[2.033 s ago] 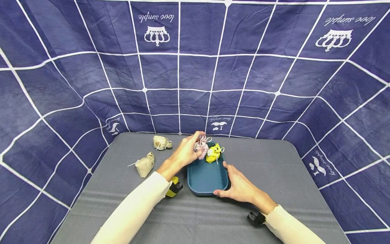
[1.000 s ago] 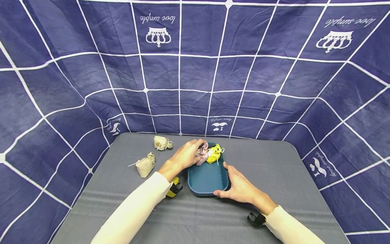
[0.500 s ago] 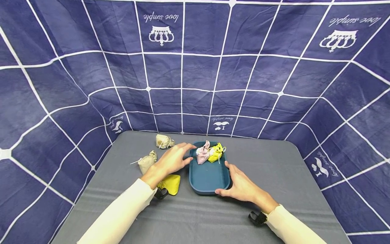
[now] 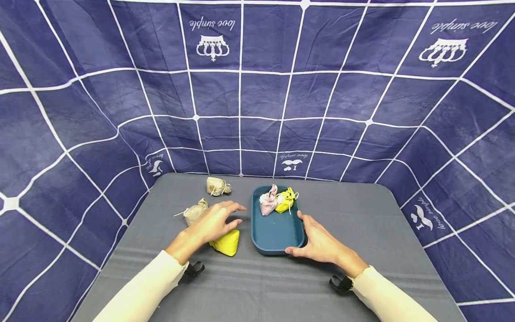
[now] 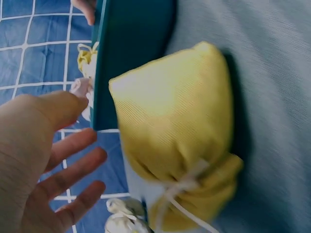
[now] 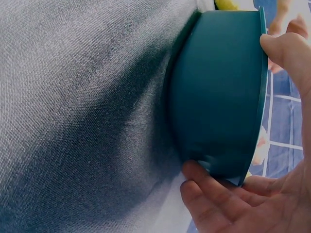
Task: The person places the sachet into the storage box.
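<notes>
My left hand (image 4: 211, 222) hovers with spread fingers over a yellow drawstring pouch (image 4: 226, 243) and holds nothing. Up close in the left wrist view, that yellow pouch (image 5: 175, 116) shows a white cord tied round its neck. With thumb and fingers apart, my right hand (image 4: 322, 239) grips the right side of a dark blue rounded tray (image 4: 273, 251); its thumb lies on the rim in the right wrist view. At the tray's far end lie a pink pouch (image 4: 268, 203) and a smaller yellow pouch (image 4: 285, 201), side by side.
Partly behind my left hand, a beige pouch (image 4: 195, 212) lies on the grey cloth-covered table (image 4: 354, 210). Farther back is a cream pouch (image 4: 217, 186) with a brown spot. A blue curtain (image 4: 257, 98) with white lines surrounds the table on three sides.
My left hand lowered the pink pouch into the tray beside the yellow one, let go, then drew back leftward over the larger yellow pouch. My right hand kept its grip on the tray.
</notes>
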`<state>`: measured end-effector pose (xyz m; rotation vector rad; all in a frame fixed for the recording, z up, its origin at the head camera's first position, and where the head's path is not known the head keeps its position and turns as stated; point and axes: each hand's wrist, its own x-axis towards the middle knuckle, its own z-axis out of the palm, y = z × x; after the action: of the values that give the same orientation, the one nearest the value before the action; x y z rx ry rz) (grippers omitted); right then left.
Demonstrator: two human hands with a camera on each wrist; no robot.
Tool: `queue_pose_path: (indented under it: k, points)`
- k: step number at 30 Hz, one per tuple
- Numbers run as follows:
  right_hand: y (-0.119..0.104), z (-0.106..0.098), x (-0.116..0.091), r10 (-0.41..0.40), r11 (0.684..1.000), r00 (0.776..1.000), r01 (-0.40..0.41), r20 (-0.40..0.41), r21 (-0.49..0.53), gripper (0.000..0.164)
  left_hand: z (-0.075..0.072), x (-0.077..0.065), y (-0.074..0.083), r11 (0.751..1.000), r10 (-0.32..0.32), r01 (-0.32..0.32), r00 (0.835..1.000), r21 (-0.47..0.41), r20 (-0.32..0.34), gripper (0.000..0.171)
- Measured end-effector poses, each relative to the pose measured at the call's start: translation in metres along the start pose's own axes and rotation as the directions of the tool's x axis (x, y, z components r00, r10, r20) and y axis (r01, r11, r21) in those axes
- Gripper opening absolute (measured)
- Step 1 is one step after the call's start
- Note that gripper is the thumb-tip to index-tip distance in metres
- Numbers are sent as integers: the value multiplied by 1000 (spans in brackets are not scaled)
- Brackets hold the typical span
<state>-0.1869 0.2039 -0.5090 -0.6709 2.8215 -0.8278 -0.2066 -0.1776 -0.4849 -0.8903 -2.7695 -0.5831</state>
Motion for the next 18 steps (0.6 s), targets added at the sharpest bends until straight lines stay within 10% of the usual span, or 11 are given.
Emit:
queue_pose_path:
  k: [18]
  points:
    - [0,0,0,-20,1000,1000,20,-20,-10,127,6,-62,-31,993,34,-33,999,-111,6,34]
